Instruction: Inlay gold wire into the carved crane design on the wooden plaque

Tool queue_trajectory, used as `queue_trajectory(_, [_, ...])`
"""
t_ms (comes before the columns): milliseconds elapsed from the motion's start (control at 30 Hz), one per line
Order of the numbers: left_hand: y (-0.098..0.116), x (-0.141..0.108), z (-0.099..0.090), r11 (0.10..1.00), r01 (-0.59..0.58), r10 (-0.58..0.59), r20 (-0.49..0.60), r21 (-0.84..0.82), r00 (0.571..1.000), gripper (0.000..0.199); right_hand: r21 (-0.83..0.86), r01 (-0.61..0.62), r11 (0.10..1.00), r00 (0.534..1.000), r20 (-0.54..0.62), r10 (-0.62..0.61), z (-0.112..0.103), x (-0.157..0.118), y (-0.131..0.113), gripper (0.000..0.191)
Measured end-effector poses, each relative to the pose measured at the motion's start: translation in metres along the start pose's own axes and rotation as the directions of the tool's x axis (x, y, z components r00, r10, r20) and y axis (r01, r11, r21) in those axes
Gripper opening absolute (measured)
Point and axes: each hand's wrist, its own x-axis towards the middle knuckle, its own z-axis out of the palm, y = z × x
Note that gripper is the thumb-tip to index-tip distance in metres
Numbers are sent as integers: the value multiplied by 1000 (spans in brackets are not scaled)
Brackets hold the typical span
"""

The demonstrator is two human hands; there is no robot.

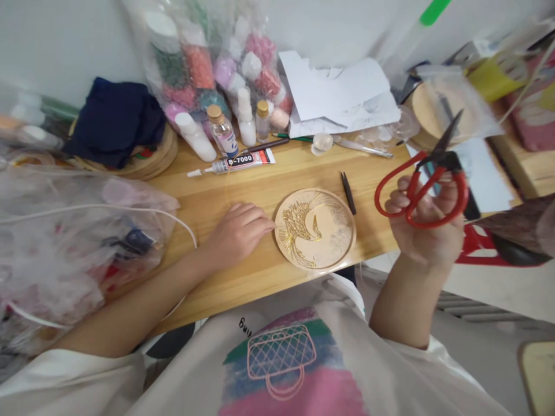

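My right hand [427, 237] is raised at the table's right end, its fingers around the handles of red-handled scissors [414, 202]; the dark blades point up and to the right. On the table, my left hand [238, 234] lies with fingers curled together and fingertips at the left rim of a round wooden plaque [318, 254]. Whatever those fingertips may pinch is too small to make out. Gold wire forms a feathered bird over the plaque's left half, while drawn lines show on the right. Black tweezers [348, 193] lie beside the plaque's upper right edge.
Behind the plaque lie a B-7000 glue tube [243, 162], small bottles [223, 132] and white papers [338, 95]. A clear bag of coloured jars [208, 63] stands at the back. Dark blue cloth [115, 121], plastic bags [56, 242] and a white cable [130, 206] occupy the left.
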Motion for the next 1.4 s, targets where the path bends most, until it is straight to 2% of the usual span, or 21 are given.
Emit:
queue_trajectory(100, [-1,1,0,1000,-1,2,10,-9,1000,18,65,-84,994,996,46,81,0,-6,10,27])
queue_trajectory(233, [0,0,0,1000,9,-8,11,-13,1000,18,-25,-122,992,985,121,124,2,-16,20,24])
queue_trajectory(300, [0,-1,1,1000,7,-7,7,-13,1000,18,-47,-142,989,986,82,145,6,-20,22,26])
queue_trajectory(367, [0,-1,1,1000,0,0,0,-7,1000,17,-24,-149,989,989,-25,148,13,-25,23,28])
queue_trajectory(500, [1,-2,2,1000,-5,5,-16,11,1000,16,14,-63,998,973,-223,65,33,-36,23,27])
queue_trajectory(600, [0,-3,2,1000,3,-3,-4,-3,1000,17,-74,27,997,947,-318,-49,49,-48,23,24])
queue_trajectory(800, [-1,-4,3,1000,-8,8,-9,-7,1000,15,-320,35,947,959,-255,-122,74,-69,25,16])
queue_trajectory(900, [-2,-5,2,1000,-31,31,-11,5,999,15,-412,60,909,949,-260,-181,76,-69,26,15])
queue_trajectory(967, [-2,-5,2,999,-34,34,-5,1,999,15,-445,42,895,946,-269,-178,74,-67,28,19])
queue_trajectory(1067, [-1,-7,3,999,-19,19,-3,-35,1000,16,-391,34,920,944,-290,-158,68,-62,33,24])
queue_trajectory(1233, [4,-6,0,996,-34,37,40,-79,999,16,-194,75,978,953,-274,-127,57,-48,40,24])
queue_trajectory(1400, [5,-4,-2,996,-47,50,37,-82,998,15,-92,77,993,958,-268,-99,56,-39,40,24])
